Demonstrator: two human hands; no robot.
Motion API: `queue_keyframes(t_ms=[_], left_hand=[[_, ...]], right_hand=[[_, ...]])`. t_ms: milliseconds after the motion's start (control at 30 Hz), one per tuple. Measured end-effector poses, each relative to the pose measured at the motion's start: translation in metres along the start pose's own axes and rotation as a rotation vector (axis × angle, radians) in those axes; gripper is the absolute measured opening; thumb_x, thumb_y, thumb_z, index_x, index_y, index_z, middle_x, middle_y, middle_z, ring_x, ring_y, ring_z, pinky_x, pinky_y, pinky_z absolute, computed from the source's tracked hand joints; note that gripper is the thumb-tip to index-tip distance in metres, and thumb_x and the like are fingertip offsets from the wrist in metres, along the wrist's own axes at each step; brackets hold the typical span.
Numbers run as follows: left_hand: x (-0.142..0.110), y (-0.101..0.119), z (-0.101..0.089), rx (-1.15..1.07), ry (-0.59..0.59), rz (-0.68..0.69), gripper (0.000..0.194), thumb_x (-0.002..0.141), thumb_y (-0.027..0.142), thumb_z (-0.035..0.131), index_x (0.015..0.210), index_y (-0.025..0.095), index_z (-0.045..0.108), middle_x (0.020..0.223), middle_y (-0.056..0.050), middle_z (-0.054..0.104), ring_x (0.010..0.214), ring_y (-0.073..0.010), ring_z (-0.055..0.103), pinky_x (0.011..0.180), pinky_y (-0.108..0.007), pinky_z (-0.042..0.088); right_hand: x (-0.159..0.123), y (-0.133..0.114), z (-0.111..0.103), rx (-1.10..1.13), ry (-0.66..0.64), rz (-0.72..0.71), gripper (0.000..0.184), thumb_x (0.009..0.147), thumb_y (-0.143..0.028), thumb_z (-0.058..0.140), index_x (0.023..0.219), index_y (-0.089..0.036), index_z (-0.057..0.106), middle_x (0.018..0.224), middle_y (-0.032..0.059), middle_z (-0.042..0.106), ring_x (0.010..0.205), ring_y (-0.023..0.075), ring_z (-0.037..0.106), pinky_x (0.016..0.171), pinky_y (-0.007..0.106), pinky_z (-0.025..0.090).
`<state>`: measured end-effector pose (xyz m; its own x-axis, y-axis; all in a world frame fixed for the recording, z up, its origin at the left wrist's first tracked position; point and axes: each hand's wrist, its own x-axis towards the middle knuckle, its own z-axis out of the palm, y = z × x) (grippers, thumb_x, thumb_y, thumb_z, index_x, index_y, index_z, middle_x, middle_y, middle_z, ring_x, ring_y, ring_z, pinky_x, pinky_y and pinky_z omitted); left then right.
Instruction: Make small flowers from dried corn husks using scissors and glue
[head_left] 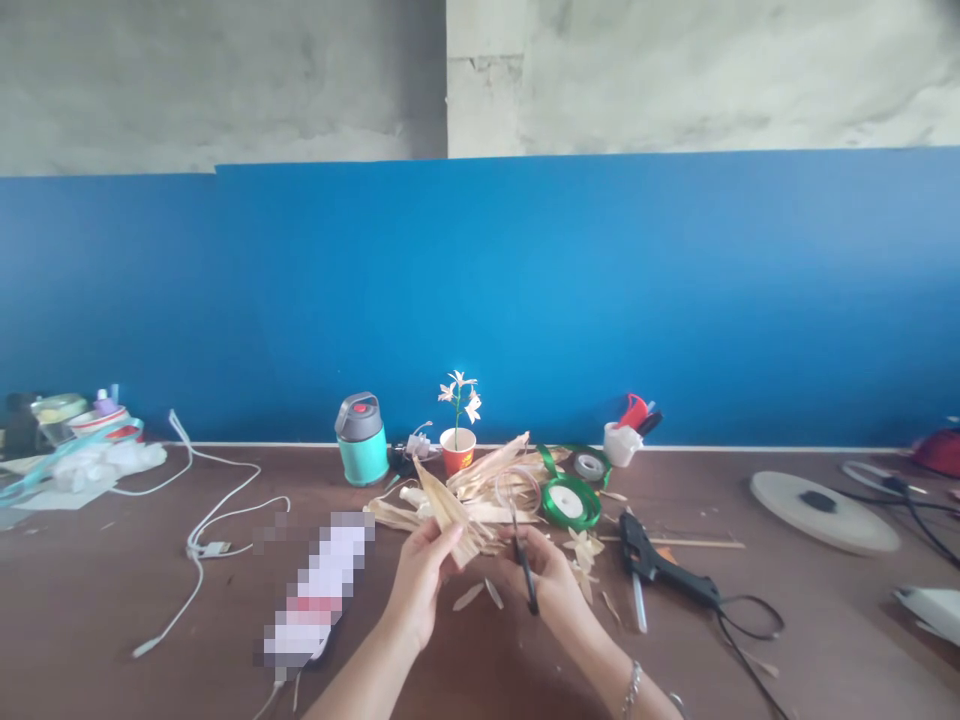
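Note:
My left hand (421, 572) pinches a pale dried corn husk (444, 500) between thumb and fingers, its pointed end tilted up and to the left. In my right hand (551, 578) is a pair of scissors (524, 568) with dark handles and the tip pointing away from me, just right of the husk. Two small cut husk petals (469, 597) lie on the table below the hands. Behind them spreads a pile of dried husks (495, 480). Several pale husk flowers (583, 547) lie to the right of my right hand.
A green ribbon roll (571, 503) and a black glue gun (664, 568) lie to the right. At the back stand a teal flask (363, 445), a paper cup (458, 452) with a flower stem, and a white cup (622, 445). A blurred phone (319, 590) and white cables (196, 540) lie left.

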<state>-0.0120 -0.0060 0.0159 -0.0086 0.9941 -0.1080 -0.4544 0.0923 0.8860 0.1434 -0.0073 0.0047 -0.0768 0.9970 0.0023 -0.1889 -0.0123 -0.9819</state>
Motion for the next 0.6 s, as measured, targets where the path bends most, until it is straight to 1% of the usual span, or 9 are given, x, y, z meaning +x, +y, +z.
queue_keyframes(t_ms=[100, 200, 233, 300, 367, 433, 500, 600], left_hand=[[-0.005, -0.001, 0.006, 0.065, -0.042, -0.025, 0.031, 0.066, 0.034, 0.075, 0.089, 0.014, 0.071, 0.075, -0.005, 0.072, 0.067, -0.019, 0.064, 0.061, -0.025, 0.046], [-0.012, 0.001, 0.013, 0.138, -0.087, -0.033, 0.033, 0.064, 0.035, 0.076, 0.089, 0.014, 0.073, 0.076, -0.006, 0.072, 0.076, -0.0242, 0.066, 0.065, -0.028, 0.048], [-0.014, 0.003, 0.015, 0.157, -0.103, -0.035, 0.033, 0.064, 0.035, 0.077, 0.089, 0.014, 0.073, 0.074, -0.007, 0.072, 0.076, -0.0245, 0.066, 0.065, -0.028, 0.048], [-0.016, 0.006, 0.018, 0.16, -0.135, -0.042, 0.036, 0.062, 0.036, 0.077, 0.09, 0.013, 0.074, 0.072, -0.007, 0.072, 0.073, -0.0241, 0.066, 0.063, -0.028, 0.047], [-0.017, 0.009, 0.018, 0.135, -0.16, -0.04, 0.037, 0.06, 0.037, 0.079, 0.089, 0.014, 0.074, 0.074, -0.007, 0.073, 0.07, -0.0231, 0.066, 0.062, -0.028, 0.047], [-0.016, 0.009, 0.017, 0.106, -0.169, -0.036, 0.035, 0.058, 0.036, 0.08, 0.085, 0.014, 0.074, 0.075, -0.008, 0.073, 0.069, -0.0226, 0.066, 0.064, -0.029, 0.047], [-0.013, 0.008, 0.014, 0.068, -0.153, -0.03, 0.031, 0.059, 0.035, 0.079, 0.081, 0.014, 0.073, 0.076, -0.008, 0.073, 0.069, -0.0223, 0.066, 0.066, -0.03, 0.048], [-0.005, 0.004, 0.006, 0.003, -0.068, -0.01, 0.026, 0.06, 0.032, 0.08, 0.076, 0.014, 0.071, 0.074, -0.006, 0.072, 0.067, -0.0184, 0.064, 0.065, -0.027, 0.047]], right_hand=[[-0.004, -0.006, 0.004, 0.087, -0.032, -0.023, 0.049, 0.047, -0.033, 0.086, 0.084, -0.018, 0.057, 0.061, -0.0047, 0.057, 0.051, 0.0085, 0.046, 0.049, 0.02, 0.037], [-0.004, -0.005, 0.005, 0.096, -0.051, -0.03, 0.047, 0.049, -0.035, 0.086, 0.082, -0.017, 0.058, 0.057, -0.0056, 0.056, 0.045, 0.006, 0.04, 0.045, 0.018, 0.031], [-0.004, -0.003, 0.004, 0.099, -0.054, -0.033, 0.046, 0.049, -0.035, 0.086, 0.081, -0.017, 0.058, 0.056, -0.0057, 0.056, 0.044, 0.0057, 0.039, 0.044, 0.018, 0.03], [-0.002, -0.001, 0.003, 0.112, -0.046, -0.048, 0.045, 0.049, -0.035, 0.086, 0.079, -0.017, 0.058, 0.057, -0.0053, 0.057, 0.044, 0.0063, 0.041, 0.045, 0.019, 0.033], [-0.001, -0.002, 0.001, 0.12, -0.019, -0.065, 0.045, 0.048, -0.034, 0.087, 0.078, -0.018, 0.058, 0.059, -0.0051, 0.058, 0.046, 0.0072, 0.043, 0.048, 0.02, 0.036], [0.0, -0.005, 0.0, 0.11, -0.001, -0.057, 0.046, 0.046, -0.034, 0.087, 0.076, -0.018, 0.057, 0.057, -0.0061, 0.056, 0.045, 0.0065, 0.042, 0.046, 0.02, 0.035], [-0.001, -0.009, 0.001, 0.082, -0.009, -0.033, 0.047, 0.046, -0.037, 0.087, 0.075, -0.019, 0.055, 0.053, -0.0072, 0.053, 0.043, 0.0059, 0.04, 0.043, 0.019, 0.033], [-0.002, -0.011, 0.001, 0.019, -0.048, 0.028, 0.048, 0.05, -0.044, 0.084, 0.077, -0.018, 0.054, 0.052, -0.0067, 0.053, 0.043, 0.0068, 0.042, 0.041, 0.018, 0.031]])
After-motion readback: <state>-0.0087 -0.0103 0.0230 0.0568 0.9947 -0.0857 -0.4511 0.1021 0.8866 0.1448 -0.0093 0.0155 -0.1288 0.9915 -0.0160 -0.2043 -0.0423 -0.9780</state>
